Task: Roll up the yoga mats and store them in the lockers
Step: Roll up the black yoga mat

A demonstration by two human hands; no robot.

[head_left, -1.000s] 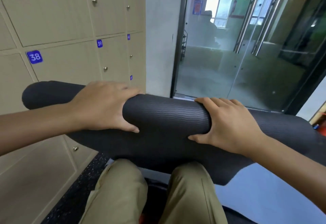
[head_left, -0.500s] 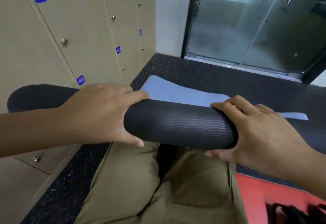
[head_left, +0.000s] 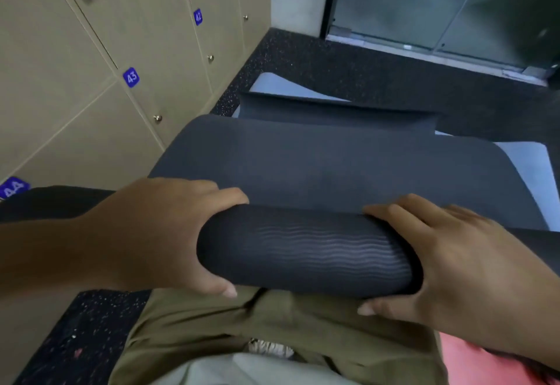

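Vs 0.5 s ago: view tilted further down; locker tag 38 gone from sight, 43 & 44 now showing. Unrolled part of the mat (head_left: 333, 157) now spreads ahead of the roll (head_left: 306, 251), over the pale blue mat (head_left: 527, 169) on the floor (head_left: 378, 72). Hands sit as before. Left hand (head_left: 157, 233) comes in from the left, fingers curled over the roll's top, thumb under its near side. Right hand (head_left: 463, 266) mirrors it on the right end, thumb beneath. Both wrap the roll firmly. Roll lies crosswise above the lap, lockers (head_left: 91, 66) at left.
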